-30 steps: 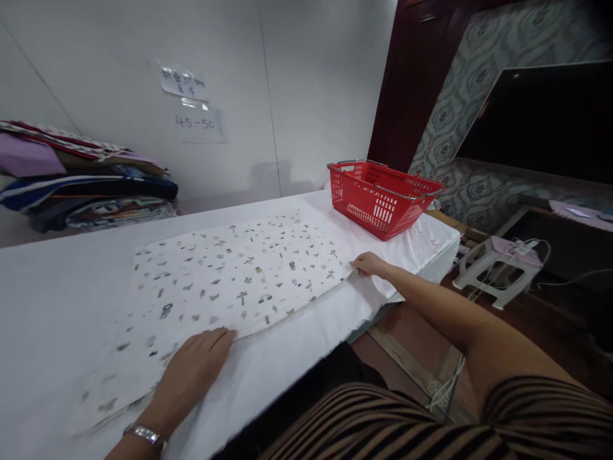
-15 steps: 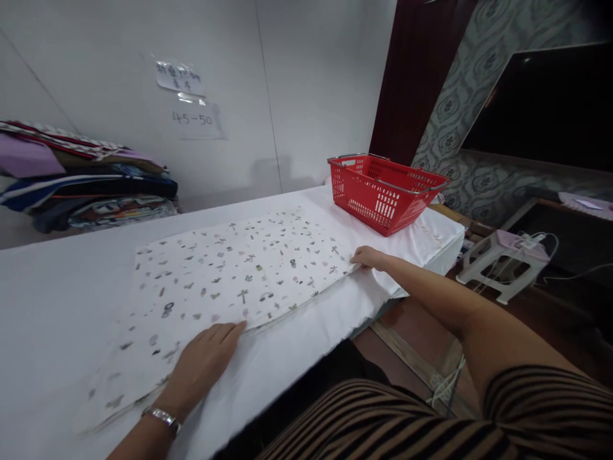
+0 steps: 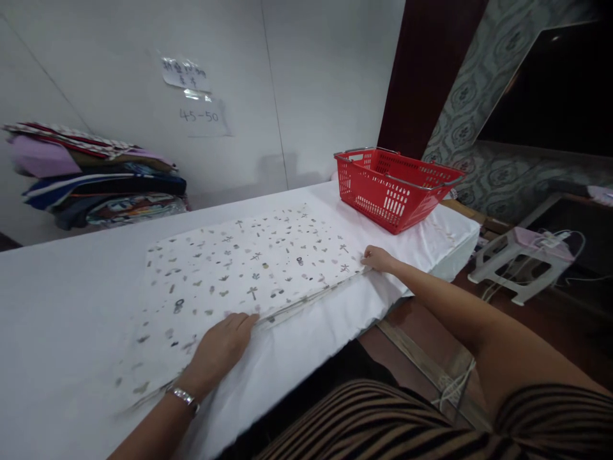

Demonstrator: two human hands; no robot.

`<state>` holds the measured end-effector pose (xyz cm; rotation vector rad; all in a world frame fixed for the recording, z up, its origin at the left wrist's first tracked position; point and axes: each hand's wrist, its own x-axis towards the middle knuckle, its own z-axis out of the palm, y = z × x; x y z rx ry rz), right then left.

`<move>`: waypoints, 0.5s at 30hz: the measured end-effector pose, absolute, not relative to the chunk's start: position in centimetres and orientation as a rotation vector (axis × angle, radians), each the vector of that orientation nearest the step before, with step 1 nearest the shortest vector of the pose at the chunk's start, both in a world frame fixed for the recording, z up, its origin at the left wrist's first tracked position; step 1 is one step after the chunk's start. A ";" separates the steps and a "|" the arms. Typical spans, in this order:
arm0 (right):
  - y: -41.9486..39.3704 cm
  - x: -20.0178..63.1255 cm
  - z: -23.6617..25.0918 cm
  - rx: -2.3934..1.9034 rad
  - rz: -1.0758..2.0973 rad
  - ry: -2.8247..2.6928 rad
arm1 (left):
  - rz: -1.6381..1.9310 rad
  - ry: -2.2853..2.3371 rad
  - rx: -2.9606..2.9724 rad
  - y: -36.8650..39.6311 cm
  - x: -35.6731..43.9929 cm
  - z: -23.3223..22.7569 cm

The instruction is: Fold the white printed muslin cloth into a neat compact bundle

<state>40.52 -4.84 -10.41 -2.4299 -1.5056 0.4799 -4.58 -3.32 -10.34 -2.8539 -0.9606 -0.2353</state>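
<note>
Patterned cloth (image 3: 249,275) lies flat near the white table's (image 3: 62,300) front edge. Left hand (image 3: 223,345), open and flat, has slid rightward along its near edge; right hand (image 3: 378,259) still pinches the right corner.

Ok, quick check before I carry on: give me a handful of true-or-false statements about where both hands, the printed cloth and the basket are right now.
1. The left hand lies flat on the near edge of the printed cloth. True.
2. The right hand is inside the red basket. False: it rests at the cloth's right corner, apart from the basket.
3. The cloth lies spread out on the white table. True.
4. The basket holds folded laundry. False: nothing shows in it.
5. The stack of folded fabrics sits at the far left by the wall. True.
</note>
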 end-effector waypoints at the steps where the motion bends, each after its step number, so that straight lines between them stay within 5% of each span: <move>1: -4.9 40.5 -10.5 -2.434 0.457 -1.528 | -0.213 -0.963 -2.843 -3.4 -4.5 -10.3; 9: -6.4 39.4 -10.0 -2.368 0.233 -1.757 | -0.190 -1.023 -2.762 -3.8 -2.3 -10.9; 12: -7.0 37.7 -9.7 -2.026 -0.007 -2.075 | -0.184 -0.986 -2.790 -3.9 -0.3 -10.8; 15: -7.2 35.8 -9.7 -1.569 0.094 -2.336 | -0.188 -0.943 -2.807 -3.8 1.7 -10.8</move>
